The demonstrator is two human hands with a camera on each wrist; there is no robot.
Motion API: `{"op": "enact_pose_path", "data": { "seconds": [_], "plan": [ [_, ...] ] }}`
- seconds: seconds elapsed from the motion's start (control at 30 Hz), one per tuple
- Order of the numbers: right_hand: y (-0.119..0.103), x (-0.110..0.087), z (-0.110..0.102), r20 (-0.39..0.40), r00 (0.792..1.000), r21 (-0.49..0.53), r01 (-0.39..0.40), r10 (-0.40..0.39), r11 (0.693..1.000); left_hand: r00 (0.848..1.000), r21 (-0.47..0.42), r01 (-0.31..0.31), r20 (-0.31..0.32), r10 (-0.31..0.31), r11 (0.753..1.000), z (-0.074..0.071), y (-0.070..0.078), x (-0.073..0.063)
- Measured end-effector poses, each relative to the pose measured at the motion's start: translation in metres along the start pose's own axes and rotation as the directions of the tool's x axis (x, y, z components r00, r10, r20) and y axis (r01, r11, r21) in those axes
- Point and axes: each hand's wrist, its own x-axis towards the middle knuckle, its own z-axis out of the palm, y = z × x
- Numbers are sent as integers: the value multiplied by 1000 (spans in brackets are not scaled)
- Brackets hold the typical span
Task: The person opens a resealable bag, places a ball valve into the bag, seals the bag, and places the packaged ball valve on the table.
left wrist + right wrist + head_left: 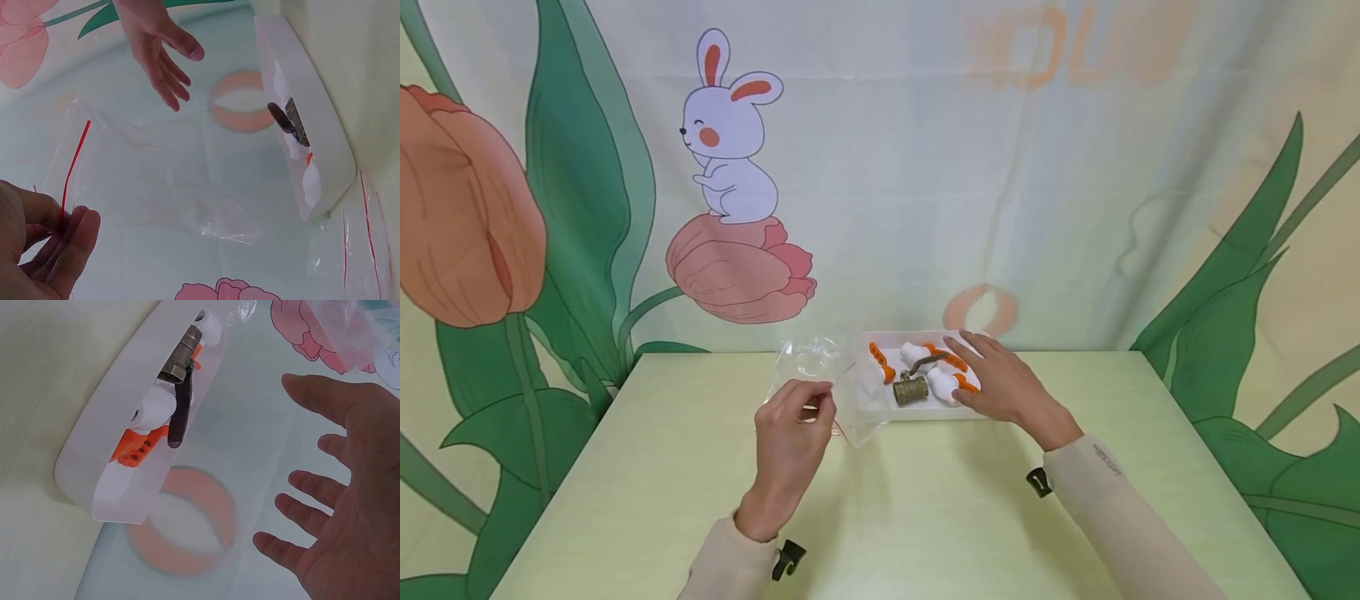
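We see the left hand (793, 446) pinching a clear bag (150, 184) by its red-striped edge, beside the left end of a white tray (955, 414) set at the middle of the tabletop's (910, 517) back edge. The right hand (1009, 385) holds nothing; its fingers are spread over the tray's right end, apart from the pieces.

With one pinch on it, the limp bag could sag shut or slip from our fingertips. Its loose film could also catch on the handle (928, 361) of the brass valve (912, 391), which looks heavy enough to stretch or tear thin plastic. A careless reach might knock the orange-and-white pieces (943, 384) together or shove the tray off the back edge. A second bag (359, 250) lies beside the tray's left end, where a brush of our wrist could drag it.
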Motion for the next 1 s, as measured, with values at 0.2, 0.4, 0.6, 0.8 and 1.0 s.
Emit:
{"op": "enact_pose_path", "data": {
  "seconds": [0.2,0.4,0.6,0.8,1.0],
  "plan": [
    [0,1,3,11,1000,18,-16,16,1000,1000,11,9,10,-10,1000,0,1,0],
    [1,1,5,6,1000,20,-10,10,1000,1000,20,14,6,-14,1000,0,0,0],
    [2,2,7,-2,1000,14,-5,5,1000,1000,10,7,-2,-7,1000,2,-2,0],
    [3,5,8,5,1000,13,-9,9,1000,1000,18,12,1,-12,1000,1,-1,0],
    [6,8,11,25,999,13,-23,22,1000,1000,42,24,8,-24,999,-2,1,0]
  ]
}}
